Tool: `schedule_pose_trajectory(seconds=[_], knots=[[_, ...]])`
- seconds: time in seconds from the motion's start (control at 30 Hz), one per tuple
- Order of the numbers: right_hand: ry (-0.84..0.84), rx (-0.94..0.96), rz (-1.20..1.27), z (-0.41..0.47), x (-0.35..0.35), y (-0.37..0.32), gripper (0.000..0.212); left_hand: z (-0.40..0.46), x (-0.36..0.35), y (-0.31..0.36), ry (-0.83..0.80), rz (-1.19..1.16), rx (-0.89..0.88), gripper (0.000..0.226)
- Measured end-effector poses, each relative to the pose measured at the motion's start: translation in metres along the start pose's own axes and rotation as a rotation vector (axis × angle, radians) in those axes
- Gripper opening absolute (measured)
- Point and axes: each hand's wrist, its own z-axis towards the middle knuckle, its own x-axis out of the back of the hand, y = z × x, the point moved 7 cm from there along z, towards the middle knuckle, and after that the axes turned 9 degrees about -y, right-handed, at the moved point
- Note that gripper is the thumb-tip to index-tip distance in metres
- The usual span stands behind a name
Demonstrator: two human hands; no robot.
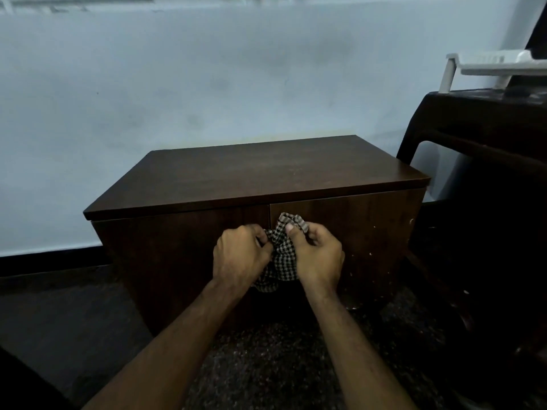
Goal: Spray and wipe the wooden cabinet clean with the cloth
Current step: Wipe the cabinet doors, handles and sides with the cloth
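Both hands bunching the cloth in front of the cabinet

Left hand and right hand each pinch the checked fabric, grip curled tight, right at the 2 cabinet doors.

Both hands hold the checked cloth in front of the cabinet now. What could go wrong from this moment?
1. The checked cloth is bunched between the left hand and right hand; wiped like this, it may clean poorly.
2. No spray bottle is visible, so the cabinet might get wiped dry.
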Motion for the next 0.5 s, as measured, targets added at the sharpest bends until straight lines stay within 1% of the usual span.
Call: schedule_pose_trajectory(seconds=[0.03,0.07,0.13,0.2,0.27,0.33,0.4,0.5], knots=[[-0.022,-0.024,0.008,0.004,-0.003,0.003,0.041,0.000,0.000,0.000,0.004,-0.003,-0.001,0.006],[-0.051,-0.040,0.033,0.006,-0.005,0.007,0.037,0.000,-0.001,-0.001,0.005,-0.004,0.000,0.006],[-0.137,-0.067,0.121,0.004,-0.008,0.016,0.023,0.001,-0.002,-0.002,0.012,-0.003,0.003,0.007],[-0.207,-0.030,0.151,-0.001,-0.006,0.018,0.017,0.001,-0.002,-0.002,0.022,-0.004,0.002,0.009],[-0.254,0.019,0.150,-0.007,-0.002,0.018,0.018,0.001,-0.002,-0.001,0.023,-0.008,-0.004,0.011],[-0.278,0.024,0.131,-0.006,-0.001,0.015,0.016,0.001,-0.002,-0.001,0.023,-0.006,-0.006,0.011],[-0.290,-0.030,0.113,0.002,-0.003,0.013,0.015,0.000,-0.002,0.000,0.019,-0.010,-0.010,0.009],[-0.269,-0.178,0.097,0.015,-0.006,0.010,0.031,0.000,-0.002,0.000,0.027,-0.022,0.003,0.007]])
